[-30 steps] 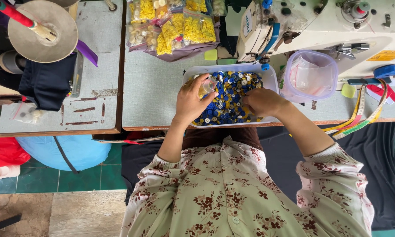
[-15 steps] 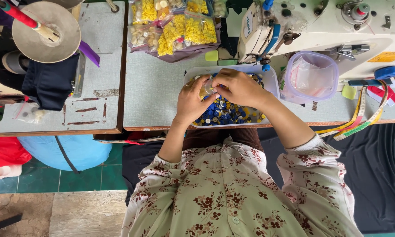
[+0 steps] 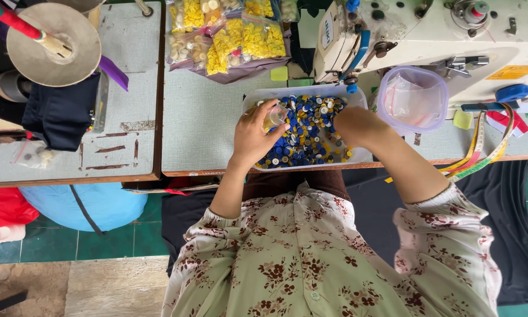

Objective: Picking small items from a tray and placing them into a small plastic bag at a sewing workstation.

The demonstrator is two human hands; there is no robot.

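Note:
A white tray (image 3: 249, 101) on the sewing table holds a heap of blue, yellow and white buttons (image 3: 307, 130). My left hand (image 3: 253, 136) rests over the tray's left side, its fingers closed round a small clear plastic bag (image 3: 276, 117) with yellowish buttons inside. My right hand (image 3: 356, 126) lies palm down on the button heap at the tray's right side. Whether its fingers pinch a button is hidden.
Clear bags of yellow and white buttons (image 3: 229, 36) lie behind the tray. A white sewing machine (image 3: 428, 32) stands at the right, with a round clear container (image 3: 412, 98) and a measuring tape (image 3: 481, 152) beside it. A thread cone stand (image 3: 52, 41) sits far left.
My right hand has moved from the middle of the tray to its right side. My left hand keeps the small bag in about the same place.

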